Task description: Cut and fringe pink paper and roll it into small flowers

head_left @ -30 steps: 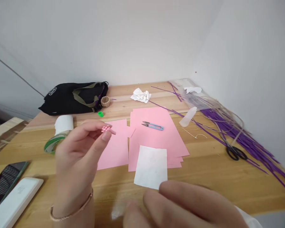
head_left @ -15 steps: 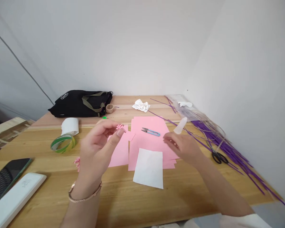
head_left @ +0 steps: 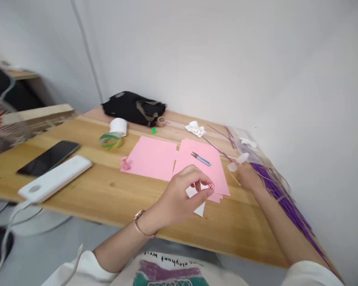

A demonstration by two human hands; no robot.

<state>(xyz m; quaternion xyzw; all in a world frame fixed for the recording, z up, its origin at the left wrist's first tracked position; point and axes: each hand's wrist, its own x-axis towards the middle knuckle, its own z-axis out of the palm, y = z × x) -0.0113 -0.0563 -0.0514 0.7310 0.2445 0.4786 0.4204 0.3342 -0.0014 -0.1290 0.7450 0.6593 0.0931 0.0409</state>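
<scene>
Since half a second ago, my right grip point(head_left: 248, 176) has moved from the right edge of the pink papers to the translucent bottle point(head_left: 241, 158) farther right, and my view has swung round. My left grip point(head_left: 183, 196) is clamped, thumb against fingertips, on a small pink piece point(head_left: 211, 186), held up before the near part of the pink paper stack point(head_left: 216, 167). My right fingers meet the bottle in view, but I cannot tell whether they have closed on it.

Behind my left hand, partly hidden, lies a white paper point(head_left: 200, 209). Snips point(head_left: 201, 159) with a blue handle lie on the stack. To the left is another pink sheet point(head_left: 153, 157), with a pink bundle point(head_left: 125, 163) at its near left corner. Farther left on the counter point(head_left: 107, 198), a green tape roll point(head_left: 107, 141) sits just beside a white roll point(head_left: 118, 127); nearer, a phone point(head_left: 49, 159) lies alongside a white power bank point(head_left: 55, 178). On the far side are a black bag point(head_left: 134, 109) and a crumpled tissue point(head_left: 195, 129). Purple strips point(head_left: 286, 206) run along the right edge.
</scene>
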